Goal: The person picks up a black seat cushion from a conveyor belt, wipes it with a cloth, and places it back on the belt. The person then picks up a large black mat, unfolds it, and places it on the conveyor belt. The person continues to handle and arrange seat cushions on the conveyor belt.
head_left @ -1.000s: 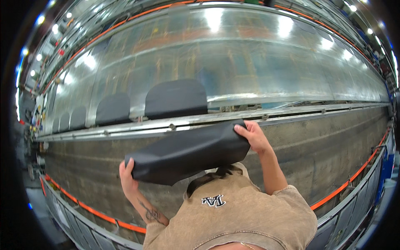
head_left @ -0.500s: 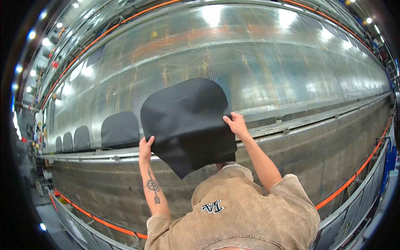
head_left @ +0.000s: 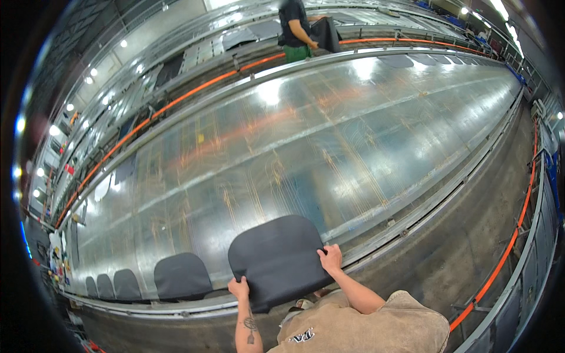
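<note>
Between my two hands is a black sheet panel [head_left: 279,256] with a rounded far edge, lying at the near edge of the long metal table [head_left: 282,159]. My left hand [head_left: 239,288] pinches its left side low down, near the table's edge. On the right side, my right hand [head_left: 331,257] grips the opposite edge with thumb and fingers. The panel's far part appears to rest against the tabletop, while its near part hangs toward me. To its left, a similar black panel [head_left: 182,275] lies along the same edge.
Farther left, several smaller-looking dark panels [head_left: 126,285] line the table's edge. Across the table a person [head_left: 296,32] holds a dark sheet [head_left: 323,35]. Orange tubing [head_left: 194,88] runs along the far side, and more orange tubing [head_left: 500,265] borders the walkway at right.
The panel has gone from being held up and bent in front of me to lying flatter at the table's near edge. The view has shifted, bringing the other person into sight.
</note>
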`<state>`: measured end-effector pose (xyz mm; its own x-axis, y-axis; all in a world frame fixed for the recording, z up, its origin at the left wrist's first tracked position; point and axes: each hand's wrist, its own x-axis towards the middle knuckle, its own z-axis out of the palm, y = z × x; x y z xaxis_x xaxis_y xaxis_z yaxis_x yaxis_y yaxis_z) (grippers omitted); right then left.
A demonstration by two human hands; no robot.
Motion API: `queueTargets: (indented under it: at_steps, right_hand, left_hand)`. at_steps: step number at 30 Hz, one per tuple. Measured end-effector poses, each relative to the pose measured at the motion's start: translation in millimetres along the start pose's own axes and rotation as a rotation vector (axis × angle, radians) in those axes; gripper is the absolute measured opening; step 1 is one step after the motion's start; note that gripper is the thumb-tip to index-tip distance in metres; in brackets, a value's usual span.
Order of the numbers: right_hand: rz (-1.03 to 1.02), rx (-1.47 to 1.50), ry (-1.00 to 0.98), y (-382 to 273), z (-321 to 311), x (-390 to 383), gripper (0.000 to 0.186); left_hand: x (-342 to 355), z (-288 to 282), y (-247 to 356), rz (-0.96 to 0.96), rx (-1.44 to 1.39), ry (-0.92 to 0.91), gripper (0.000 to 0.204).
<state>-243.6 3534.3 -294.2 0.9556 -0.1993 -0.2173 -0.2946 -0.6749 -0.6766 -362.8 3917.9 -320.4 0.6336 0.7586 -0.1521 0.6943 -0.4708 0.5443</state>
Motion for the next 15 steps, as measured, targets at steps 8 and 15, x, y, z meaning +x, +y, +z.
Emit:
queueTargets:
  at_steps: [8, 15]
  right_hand:
    - [0.099, 0.124, 0.089, -7.7, 0.4, 4.1, 0.036]
    - [0.095, 0.078, 0.1, -7.3, 6.7, 3.5, 0.038]
  left_hand:
    - [-14.6, 2.0, 22.7, -0.124, 0.031, 0.078, 0.061]
    - [4.1, -5.6, 20.2, -0.246, -0.067, 0.007, 0.063]
